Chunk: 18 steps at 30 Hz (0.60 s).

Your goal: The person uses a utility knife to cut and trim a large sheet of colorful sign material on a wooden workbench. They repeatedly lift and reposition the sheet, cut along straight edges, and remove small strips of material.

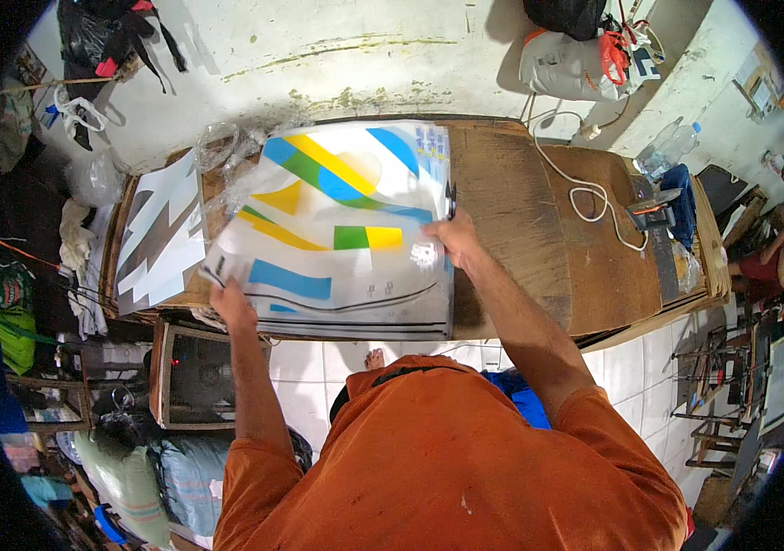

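A large, partly see-through plastic sheet (355,285) with blue, yellow and green printed shapes lies spread over the wooden table. My left hand (234,305) pinches its lower left edge, slightly blurred by motion. Closed at the right edge of the sheet, my right hand (454,237) has its fingertips over the printed side. A narrow black pointed tool (452,195) sticks up beside those fingers; its kind I cannot make out, nor whether it is gripped too. Left of the sheet lie grey and white cut pieces (164,234) with zigzag edges.
Crumpled clear plastic (218,147) sits at the table's back left. A white cable (585,188) crosses the brown wooden table (520,248). Toward the right end are a clear bottle (672,147) and dark blue cloth (679,197). A dark framed box (204,376) stands below the left side.
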Motion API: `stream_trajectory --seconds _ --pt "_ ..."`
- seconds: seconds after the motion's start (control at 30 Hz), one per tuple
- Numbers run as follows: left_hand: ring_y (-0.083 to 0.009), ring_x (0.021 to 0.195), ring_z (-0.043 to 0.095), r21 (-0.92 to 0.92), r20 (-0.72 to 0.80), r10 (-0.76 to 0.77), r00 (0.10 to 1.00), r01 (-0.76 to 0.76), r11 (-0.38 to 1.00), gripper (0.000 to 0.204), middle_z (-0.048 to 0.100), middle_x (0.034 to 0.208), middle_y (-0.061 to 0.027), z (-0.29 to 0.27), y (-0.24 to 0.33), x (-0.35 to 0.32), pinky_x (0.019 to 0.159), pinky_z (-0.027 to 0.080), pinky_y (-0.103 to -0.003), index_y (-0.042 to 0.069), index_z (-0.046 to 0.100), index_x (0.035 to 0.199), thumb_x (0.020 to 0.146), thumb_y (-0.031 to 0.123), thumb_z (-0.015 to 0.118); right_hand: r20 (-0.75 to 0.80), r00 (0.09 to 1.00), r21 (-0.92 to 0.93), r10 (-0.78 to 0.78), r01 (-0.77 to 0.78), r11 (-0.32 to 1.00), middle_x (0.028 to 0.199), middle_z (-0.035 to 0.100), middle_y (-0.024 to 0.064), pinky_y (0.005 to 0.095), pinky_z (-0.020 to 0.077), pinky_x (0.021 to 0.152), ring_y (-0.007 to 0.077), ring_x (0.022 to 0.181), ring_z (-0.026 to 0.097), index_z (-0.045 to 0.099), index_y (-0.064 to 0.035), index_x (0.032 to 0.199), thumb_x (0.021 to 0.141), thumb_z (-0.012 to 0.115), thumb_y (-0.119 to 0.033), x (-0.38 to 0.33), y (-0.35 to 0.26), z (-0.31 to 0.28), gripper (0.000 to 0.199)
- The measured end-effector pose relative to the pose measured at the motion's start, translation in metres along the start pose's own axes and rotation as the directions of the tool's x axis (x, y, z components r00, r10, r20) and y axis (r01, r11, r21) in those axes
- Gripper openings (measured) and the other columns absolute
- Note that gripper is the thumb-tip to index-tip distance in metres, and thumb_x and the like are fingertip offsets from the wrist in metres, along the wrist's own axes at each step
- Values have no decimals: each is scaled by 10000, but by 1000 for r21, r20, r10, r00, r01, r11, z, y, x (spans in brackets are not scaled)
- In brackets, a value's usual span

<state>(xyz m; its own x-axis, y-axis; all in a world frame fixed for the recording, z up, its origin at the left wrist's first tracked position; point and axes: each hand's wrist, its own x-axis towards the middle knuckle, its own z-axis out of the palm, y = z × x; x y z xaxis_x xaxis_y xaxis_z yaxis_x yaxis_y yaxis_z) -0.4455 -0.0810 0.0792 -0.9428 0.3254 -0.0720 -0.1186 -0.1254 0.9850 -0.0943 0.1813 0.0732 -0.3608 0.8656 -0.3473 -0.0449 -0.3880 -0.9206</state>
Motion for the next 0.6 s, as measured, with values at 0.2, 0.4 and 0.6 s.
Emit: stream_trajectory --seconds 0.2,0.4,0.6 --pt "-219 925 643 -83 78 48 996 -42 996 332 658 1079 -118 58 76 -5 784 524 -329 1 569 1242 914 23 517 61 996 151 -71 61 987 993 637 203 433 593 675 287 799 669 481 94 1194 712 694 90 7 -90 -18 528" --pt "-178 903 601 93 206 367 907 -392 915 281 645 1103 -86 103 89 -62 768 507 -311 13 590 1166 910 128 571 -65 954 -25 -294 293 956 1069 633 167 368 538 821 249 920 644 484 61 1230 765 692 -29 -60 -141 -90 517" --pt "-167 984 594 7 409 -30 912 30 1000 342 607 1169 -100 126 2 -141 849 505 -308 8 499 1301 961 38 474 -269 953 17 -137 147 989 1076 639 138 360 555 833 245 911 654 502 42 1248 809 668 -67 -186 -51 -183 481"
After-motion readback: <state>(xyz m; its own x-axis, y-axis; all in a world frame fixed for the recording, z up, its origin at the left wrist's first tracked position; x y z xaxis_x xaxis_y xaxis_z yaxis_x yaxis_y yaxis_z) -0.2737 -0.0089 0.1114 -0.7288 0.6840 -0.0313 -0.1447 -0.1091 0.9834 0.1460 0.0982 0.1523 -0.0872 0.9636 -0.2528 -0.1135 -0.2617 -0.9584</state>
